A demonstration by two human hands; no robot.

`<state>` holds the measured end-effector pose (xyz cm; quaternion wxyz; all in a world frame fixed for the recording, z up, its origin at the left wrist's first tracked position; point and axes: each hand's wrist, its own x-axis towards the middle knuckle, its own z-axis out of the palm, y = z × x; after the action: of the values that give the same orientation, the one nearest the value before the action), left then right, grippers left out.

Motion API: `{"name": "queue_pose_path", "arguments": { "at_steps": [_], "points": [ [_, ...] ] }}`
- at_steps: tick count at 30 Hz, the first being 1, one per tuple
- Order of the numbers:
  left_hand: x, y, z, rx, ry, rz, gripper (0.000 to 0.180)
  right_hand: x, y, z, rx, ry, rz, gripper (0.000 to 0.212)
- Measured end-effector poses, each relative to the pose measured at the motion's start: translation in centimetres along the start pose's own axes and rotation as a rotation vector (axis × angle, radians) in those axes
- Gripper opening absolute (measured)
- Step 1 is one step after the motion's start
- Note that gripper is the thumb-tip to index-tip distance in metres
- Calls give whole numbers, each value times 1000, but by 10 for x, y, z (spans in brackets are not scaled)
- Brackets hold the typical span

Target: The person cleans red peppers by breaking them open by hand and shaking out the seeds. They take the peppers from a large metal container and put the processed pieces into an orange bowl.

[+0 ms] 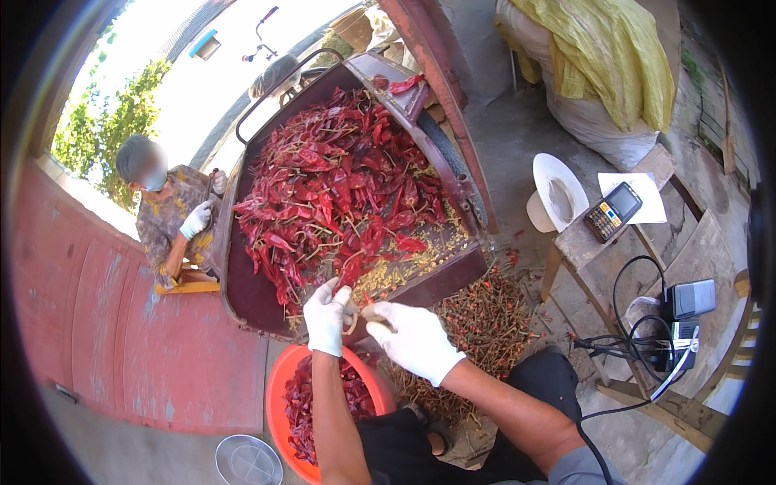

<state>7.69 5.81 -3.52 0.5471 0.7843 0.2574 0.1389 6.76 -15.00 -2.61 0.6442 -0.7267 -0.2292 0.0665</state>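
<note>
My left hand [326, 317], in a white glove, is closed with a dried red chili pepper [349, 272] at its fingertips, over the near edge of a metal cart [440, 279]. My right hand [416, 338], gloved too, is just to its right with its fingers pinched. A small reddish bit shows at those fingertips, too small to name. A tan, ring-like piece [350, 324] is between the hands; I cannot tell what it is. A big heap of dried red chili peppers [323, 178] fills most of the cart, with pale yellow seeds [404, 271] along its near right side.
Below my hands, an orange-red basin [277, 404] holds peppers, beside a round sieve [249, 461]. Cut stems [485, 331] cover the ground. A person [174, 210] sits left of the cart. Rightward are a bench [582, 246], white hat [558, 194], handheld device [613, 212], cables [638, 335] and sacks [598, 113].
</note>
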Motion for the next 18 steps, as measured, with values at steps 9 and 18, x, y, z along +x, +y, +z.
{"name": "queue_pose_path", "arguments": {
  "at_steps": [9,18],
  "points": [
    [-9,-44,-36,465,209,275,42,-2,7,8,-227,81,-206,26],
    [-93,32,-22,125,-179,126,54,-7,-3,1,-527,22,-325,56]
  ]
}}
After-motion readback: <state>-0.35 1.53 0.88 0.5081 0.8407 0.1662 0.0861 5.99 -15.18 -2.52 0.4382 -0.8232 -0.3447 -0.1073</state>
